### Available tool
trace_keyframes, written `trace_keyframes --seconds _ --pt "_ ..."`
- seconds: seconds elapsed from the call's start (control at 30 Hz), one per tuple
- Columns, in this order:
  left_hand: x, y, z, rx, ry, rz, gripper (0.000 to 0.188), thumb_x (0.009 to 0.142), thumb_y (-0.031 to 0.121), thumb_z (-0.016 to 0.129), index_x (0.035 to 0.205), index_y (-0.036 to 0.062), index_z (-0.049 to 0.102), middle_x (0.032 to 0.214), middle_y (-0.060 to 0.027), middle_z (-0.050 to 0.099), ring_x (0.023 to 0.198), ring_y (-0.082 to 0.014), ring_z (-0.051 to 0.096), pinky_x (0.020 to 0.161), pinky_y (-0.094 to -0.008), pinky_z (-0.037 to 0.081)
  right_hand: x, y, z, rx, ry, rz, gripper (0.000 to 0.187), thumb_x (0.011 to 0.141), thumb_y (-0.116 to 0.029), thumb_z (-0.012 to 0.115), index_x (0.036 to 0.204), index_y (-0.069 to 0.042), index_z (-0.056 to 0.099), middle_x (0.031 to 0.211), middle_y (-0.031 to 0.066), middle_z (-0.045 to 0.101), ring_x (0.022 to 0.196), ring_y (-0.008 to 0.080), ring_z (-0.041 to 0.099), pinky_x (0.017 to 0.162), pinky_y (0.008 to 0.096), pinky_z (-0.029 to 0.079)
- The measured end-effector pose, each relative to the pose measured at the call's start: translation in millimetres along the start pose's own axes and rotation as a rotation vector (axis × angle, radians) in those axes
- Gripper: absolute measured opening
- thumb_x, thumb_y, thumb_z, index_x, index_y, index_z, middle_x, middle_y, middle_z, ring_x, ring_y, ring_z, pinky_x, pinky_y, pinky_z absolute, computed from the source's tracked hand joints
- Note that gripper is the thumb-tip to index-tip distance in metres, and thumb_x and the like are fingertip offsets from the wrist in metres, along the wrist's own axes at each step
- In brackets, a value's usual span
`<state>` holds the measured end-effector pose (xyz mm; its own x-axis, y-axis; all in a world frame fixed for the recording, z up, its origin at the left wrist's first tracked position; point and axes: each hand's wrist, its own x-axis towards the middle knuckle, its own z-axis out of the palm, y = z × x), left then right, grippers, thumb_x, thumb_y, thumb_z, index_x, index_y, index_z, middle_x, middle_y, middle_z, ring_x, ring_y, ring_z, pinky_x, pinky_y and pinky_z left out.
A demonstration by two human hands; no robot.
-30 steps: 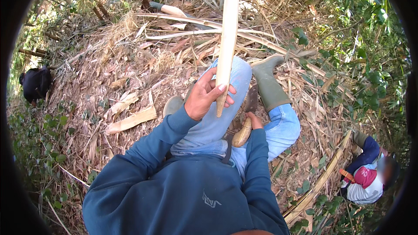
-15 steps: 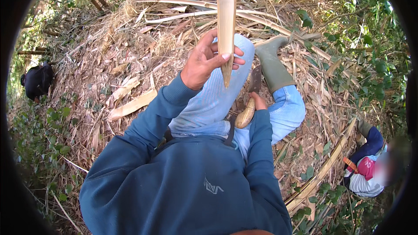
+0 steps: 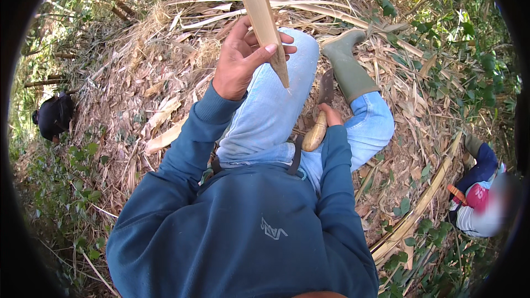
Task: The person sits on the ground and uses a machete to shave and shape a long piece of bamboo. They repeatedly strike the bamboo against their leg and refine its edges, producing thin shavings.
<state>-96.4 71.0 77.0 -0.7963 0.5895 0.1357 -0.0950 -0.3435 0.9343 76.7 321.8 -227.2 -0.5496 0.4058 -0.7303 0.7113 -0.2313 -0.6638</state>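
My left hand (image 3: pixel 238 60) grips a pale split bamboo strip (image 3: pixel 255 8) in front of my raised knee, the thumb pressed on its near face and the fingers behind. The strip narrows to a point at its lower end; its upper end runs out of the picture. Low beside my other leg, my right hand (image 3: pixel 333 116) is closed round the thick wooden handle of a knife (image 3: pixel 316 132). Its dark blade (image 3: pixel 326 87) points away from me, between my knee and the green rubber boot (image 3: pixel 343 58). The blade is apart from the strip.
Long bamboo strips (image 3: pixel 309 6) lie across the litter ahead, and another long piece (image 3: pixel 422 204) lies at the right. Flat offcuts (image 3: pixel 164 137) rest on the ground to the left. A person in dark clothes (image 3: pixel 54 116) is at far left; another person (image 3: pixel 476 198) is at far right.
My left hand has moved left and slightly away from me with the bamboo strip, which now leans with its top to the left. My right hand keeps the knife low.
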Motion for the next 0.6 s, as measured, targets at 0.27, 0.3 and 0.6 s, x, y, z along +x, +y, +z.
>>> trace_keyframes --seconds 0.27,0.3,0.6 --pt "-2.4 3.1 1.9 0.075 0.046 0.028 0.047 0.093 0.011 0.060 0.135 0.0011 0.039 0.110 -0.0210 0.065 0.102 -0.0338 0.068 0.086 -0.0431 0.058 -8.2 -6.6 7.3 0.040 -0.045 0.002 0.052 0.072 -0.042 0.068 0.093 0.005 0.071 0.079 0.0175 0.070 0.074 0.0276 0.068 0.071 0.0361 0.051" --pt "-0.3 2.3 3.9 0.079 0.036 0.031 0.047 0.093 0.011 0.059 0.134 0.0009 0.039 0.110 -0.0211 0.065 0.102 -0.0337 0.068 0.085 -0.0428 0.058 -2.3 -1.2 3.8 -0.002 -0.004 -0.003 0.053 0.071 -0.042 0.068 0.093 0.006 0.071 0.081 0.0182 0.070 0.076 0.0287 0.067 0.073 0.0367 0.050" --pt "-0.9 1.0 0.7 0.133 0.054 0.057 0.047 0.093 0.012 0.060 0.133 -0.0003 0.040 0.111 -0.0223 0.064 0.102 -0.0346 0.068 0.084 -0.0422 0.059 9.2 4.7 4.4 -0.115 0.009 0.025 0.056 0.070 -0.045 0.068 0.093 0.006 0.071 0.088 0.0202 0.071 0.083 0.0307 0.067 0.079 0.0384 0.049"
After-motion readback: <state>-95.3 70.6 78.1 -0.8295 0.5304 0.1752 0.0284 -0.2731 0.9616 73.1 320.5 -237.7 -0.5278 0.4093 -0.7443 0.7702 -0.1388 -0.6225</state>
